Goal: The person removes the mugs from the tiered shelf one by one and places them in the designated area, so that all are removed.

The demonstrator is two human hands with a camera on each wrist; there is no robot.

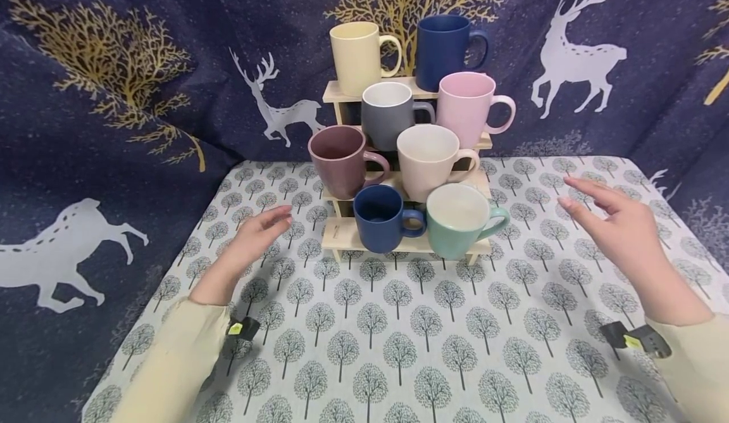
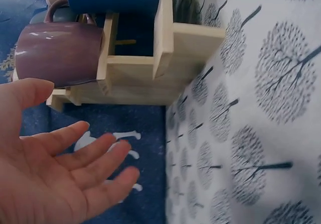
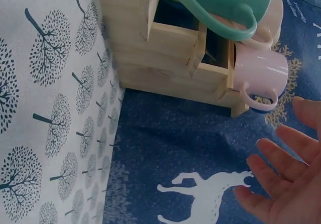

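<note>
A stepped wooden rack (image 1: 342, 236) carries several mugs, two on each step. On its bottom step are a small navy mug (image 1: 380, 220) and a mint green mug (image 1: 455, 227). Above them sit a mauve mug (image 1: 340, 166) and a cream mug (image 1: 424, 163), then a grey mug (image 1: 386, 119) and a pink mug (image 1: 464, 106). The top step bears a yellow mug (image 1: 355, 59) and a tall navy mug (image 1: 441, 52). Left of the rack my left hand (image 1: 253, 239) is raised with nothing in it, nearest the mauve mug. My right hand (image 1: 617, 220), likewise holding nothing, hovers to the rack's right, fingers extended.
A white cloth with printed trees (image 1: 398, 347) covers the table. Behind it hangs a dark blue curtain (image 1: 188, 94) with deer and golden trees. Small black devices are strapped at the left wrist (image 1: 245, 328) and the right wrist (image 1: 638, 339). Every mug handle points right.
</note>
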